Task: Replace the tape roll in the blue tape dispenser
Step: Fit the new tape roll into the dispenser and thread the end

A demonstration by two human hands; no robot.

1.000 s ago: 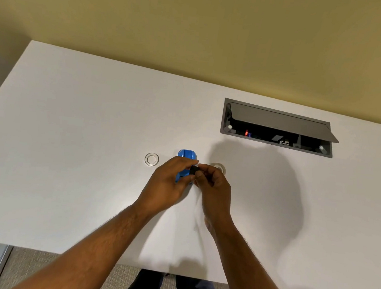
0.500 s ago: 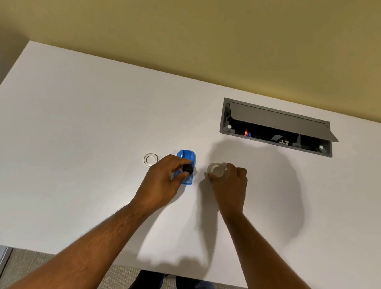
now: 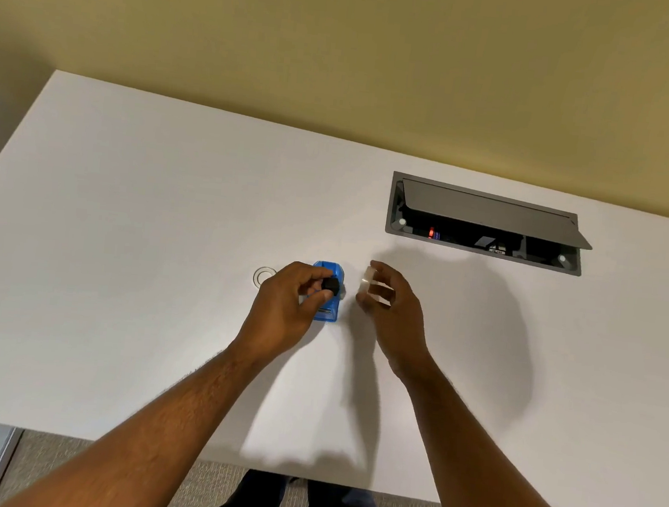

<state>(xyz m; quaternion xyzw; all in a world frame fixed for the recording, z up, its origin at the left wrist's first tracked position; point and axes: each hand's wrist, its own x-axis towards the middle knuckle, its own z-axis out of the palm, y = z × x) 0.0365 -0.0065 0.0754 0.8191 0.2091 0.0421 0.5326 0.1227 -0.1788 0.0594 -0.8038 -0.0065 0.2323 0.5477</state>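
Observation:
The blue tape dispenser [image 3: 329,308] lies on the white table [image 3: 118,273] near its middle. My left hand [image 3: 286,310] rests over the dispenser's left side and pinches a small black spool core [image 3: 330,285] between thumb and fingers just above it. My right hand [image 3: 391,303] is raised a little to the right of the dispenser and holds a clear tape roll [image 3: 369,281] on edge between thumb and fingers. A second clear ring, thin like an emptied roll [image 3: 263,277], lies flat on the table just left of my left hand.
A grey cable box [image 3: 487,223] with its lid propped open is set into the table at the back right. A yellow wall rises behind the table. The table's near edge runs just below my forearms, with carpet and my legs beyond.
My hands parted: the left kept the black core over the dispenser, the right reached to the clear roll on the table, picked it up and now holds it lifted on edge.

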